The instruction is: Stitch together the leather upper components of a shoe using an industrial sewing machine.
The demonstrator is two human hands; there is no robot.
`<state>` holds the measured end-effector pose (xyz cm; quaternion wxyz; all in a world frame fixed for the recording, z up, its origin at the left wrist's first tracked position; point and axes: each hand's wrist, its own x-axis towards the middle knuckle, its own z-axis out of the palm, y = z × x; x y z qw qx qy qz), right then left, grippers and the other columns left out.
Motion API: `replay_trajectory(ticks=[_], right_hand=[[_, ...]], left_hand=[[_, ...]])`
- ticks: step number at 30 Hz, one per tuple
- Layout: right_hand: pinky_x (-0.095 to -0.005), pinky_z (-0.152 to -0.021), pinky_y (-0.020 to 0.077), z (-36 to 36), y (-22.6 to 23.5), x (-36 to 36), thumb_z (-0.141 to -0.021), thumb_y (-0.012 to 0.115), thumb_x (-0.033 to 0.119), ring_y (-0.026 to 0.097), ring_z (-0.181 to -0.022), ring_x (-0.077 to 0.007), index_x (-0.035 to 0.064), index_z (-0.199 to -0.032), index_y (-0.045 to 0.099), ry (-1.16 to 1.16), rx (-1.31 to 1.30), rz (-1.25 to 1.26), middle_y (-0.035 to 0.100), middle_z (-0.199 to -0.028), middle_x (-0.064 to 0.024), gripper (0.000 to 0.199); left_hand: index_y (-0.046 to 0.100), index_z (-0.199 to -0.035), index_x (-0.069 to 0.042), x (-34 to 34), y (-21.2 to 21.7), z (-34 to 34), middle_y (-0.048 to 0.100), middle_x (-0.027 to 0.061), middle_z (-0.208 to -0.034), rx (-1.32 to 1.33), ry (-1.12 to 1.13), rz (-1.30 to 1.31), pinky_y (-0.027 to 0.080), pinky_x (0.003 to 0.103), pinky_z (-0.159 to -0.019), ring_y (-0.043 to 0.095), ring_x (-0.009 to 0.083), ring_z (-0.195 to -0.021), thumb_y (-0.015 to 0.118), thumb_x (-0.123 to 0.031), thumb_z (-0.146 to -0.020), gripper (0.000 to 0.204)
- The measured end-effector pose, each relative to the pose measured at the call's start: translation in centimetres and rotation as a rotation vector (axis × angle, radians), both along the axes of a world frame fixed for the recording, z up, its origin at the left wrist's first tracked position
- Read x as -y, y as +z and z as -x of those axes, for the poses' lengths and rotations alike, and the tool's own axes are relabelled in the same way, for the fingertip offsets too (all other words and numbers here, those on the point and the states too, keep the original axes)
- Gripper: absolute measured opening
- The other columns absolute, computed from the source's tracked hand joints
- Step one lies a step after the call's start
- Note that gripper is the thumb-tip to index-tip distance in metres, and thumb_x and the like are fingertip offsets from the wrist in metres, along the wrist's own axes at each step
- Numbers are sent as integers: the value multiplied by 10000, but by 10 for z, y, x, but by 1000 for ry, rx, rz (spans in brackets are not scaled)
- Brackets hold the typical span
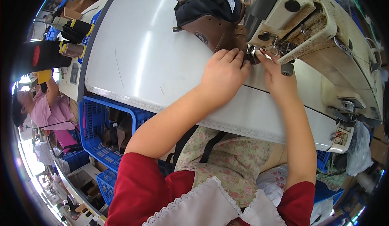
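A brown leather-like cap (216, 28) with a black lining lies upturned on the white sewing table (133, 52), its near edge running to the presser foot (252, 52). Small eyelets and a round dark badge show on its side. The fingers of my left hand (225, 74) are bent together and grip the cap's edge just left of the needle area. Close against the presser foot, my right hand (279, 78) pinches the same edge from the right. Its fingertips are partly hidden by the sewing machine (316, 31), and so is the stretch of cap under the needle.
Below the table's left edge stands a blue plastic crate (91, 120) with dark brown pieces in it. Thread spools (81, 26) stand on another machine at the far left, where a person in pink (54, 112) sits. A clear plastic bag (358, 149) hangs at right.
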<state>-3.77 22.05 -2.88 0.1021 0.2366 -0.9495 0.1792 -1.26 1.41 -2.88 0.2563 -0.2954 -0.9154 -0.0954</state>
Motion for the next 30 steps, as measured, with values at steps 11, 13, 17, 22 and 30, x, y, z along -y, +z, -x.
replay_trajectory(ticks=[11, 13, 17, 22, 30], right_hand=[[-407, -880, 524, 3, 5, -6, -834, 541, -58, 664, -1033, -331, 148, -1242, 680, 109, -41, 39, 671, -1246, -99, 477], [-399, -839, 534, 0, 5, -1, -817, 557, -57, 668, -1005, -307, 147, -1241, 682, 22, 31, 8, 668, -1247, -78, 487], [-446, -731, 520, 1, 2, 4, -941, 626, 158, 644, -887, -352, 72, -1036, 680, 37, -104, 156, 694, -974, -121, 139], [-472, -710, 494, 2, 3, 3, -963, 611, 203, 617, -818, -384, 79, -1001, 687, 100, -163, 126, 685, -903, -141, 150], [-492, -731, 467, 0, 2, 16, -970, 602, 270, 597, -810, -423, 50, -873, 683, -55, -37, 384, 660, -791, -187, 254]], left_hand=[[698, -1069, -97, 10, 11, 11, 689, 131, -1197, 144, -103, 125, 493, 407, -965, 641, 271, -1152, 750, -185, -674, 408], [700, -1063, -103, 13, 8, 13, 694, 122, -1192, 117, -106, 120, 500, 406, -957, 642, 262, -1153, 747, -182, -677, 397], [707, -1051, -115, 12, 6, 12, 707, 98, -1184, 113, -103, 82, 517, 402, -943, 647, 241, -1152, 734, -169, -688, 369], [709, -1060, -117, 15, 8, 12, 702, 80, -1205, 142, -98, 66, 514, 403, -961, 644, 236, -1161, 739, -158, -664, 399], [715, -1035, -106, 14, 2, 13, 709, 67, -1191, 159, -78, -51, 516, 402, -965, 649, 226, -1155, 716, -112, -632, 404]])
